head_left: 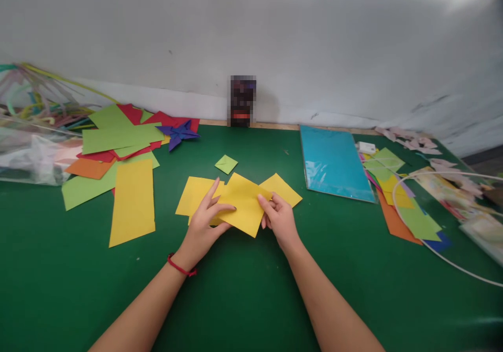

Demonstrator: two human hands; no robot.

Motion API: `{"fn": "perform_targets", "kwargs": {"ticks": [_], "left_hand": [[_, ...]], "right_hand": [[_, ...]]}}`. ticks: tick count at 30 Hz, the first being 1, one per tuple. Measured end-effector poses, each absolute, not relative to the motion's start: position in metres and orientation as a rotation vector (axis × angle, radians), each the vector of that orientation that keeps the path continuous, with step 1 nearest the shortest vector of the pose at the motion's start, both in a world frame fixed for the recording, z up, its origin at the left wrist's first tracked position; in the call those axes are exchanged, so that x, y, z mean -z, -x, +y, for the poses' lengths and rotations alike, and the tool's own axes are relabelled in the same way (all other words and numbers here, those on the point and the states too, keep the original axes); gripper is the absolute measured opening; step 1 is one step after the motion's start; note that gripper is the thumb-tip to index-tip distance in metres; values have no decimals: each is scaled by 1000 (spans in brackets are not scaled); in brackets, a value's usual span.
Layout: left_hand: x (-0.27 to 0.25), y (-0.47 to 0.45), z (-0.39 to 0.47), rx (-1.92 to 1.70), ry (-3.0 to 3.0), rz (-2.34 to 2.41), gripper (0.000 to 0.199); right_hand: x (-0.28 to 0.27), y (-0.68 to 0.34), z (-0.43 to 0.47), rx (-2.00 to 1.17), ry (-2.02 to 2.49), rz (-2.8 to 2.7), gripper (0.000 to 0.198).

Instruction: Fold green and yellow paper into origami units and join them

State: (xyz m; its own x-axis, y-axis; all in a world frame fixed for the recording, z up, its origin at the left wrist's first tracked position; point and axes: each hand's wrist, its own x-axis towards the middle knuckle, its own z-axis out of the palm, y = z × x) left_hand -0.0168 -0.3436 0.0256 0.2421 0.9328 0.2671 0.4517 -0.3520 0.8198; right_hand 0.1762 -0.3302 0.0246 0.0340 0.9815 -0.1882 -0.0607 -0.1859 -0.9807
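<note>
A yellow square sheet of paper (244, 202) is held tilted above the green table, one corner toward me. My right hand (280, 218) pinches its right corner, thumb on top and fingers curled beneath. At the left edge, my left hand (206, 221) grips it with a finger laid over the face and the thumb at the lower edge; the index finger points up. Beneath and beside the hands lie more yellow paper pieces, one at the left (188, 197) and another at the right (285, 188). Just beyond them sits a small folded green paper square (226, 164).
Green, red and orange papers pile up at the left, with a purple folded star (179, 133) and a long yellow sheet (133, 202). A blue packet (336, 163) lies at right, near more coloured papers and a white cable (444, 257). A dark pixelated object (241, 100) stands against the wall.
</note>
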Motion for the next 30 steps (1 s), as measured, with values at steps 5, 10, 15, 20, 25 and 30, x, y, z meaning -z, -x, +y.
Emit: {"fn": "perform_targets", "kwargs": {"ticks": [5,10,15,20,25,30], "left_hand": [[-20,18,-341,-1138,-1595,1306,8],[-20,18,-338,-1206,-1254,1339,17],[-23,16,-338,-1213,-1176,1308,20],[-22,11,-342,-1243,-1090,1243,22],[-23,8,-344,-1209,-1047,1205,21],[-27,9,-344,-1140,-1050,1213,33]], "right_hand": [[-22,-176,-331,-1339,1317,-1044,31],[-23,-178,-332,-1453,1130,-1095,46],[-29,-173,-335,-1517,999,-1181,63],[-29,-166,-339,-1408,1145,-1058,37],[-27,-168,-339,-1379,1159,-1026,30],[-26,-169,-339,-1378,1150,-1022,26]]}}
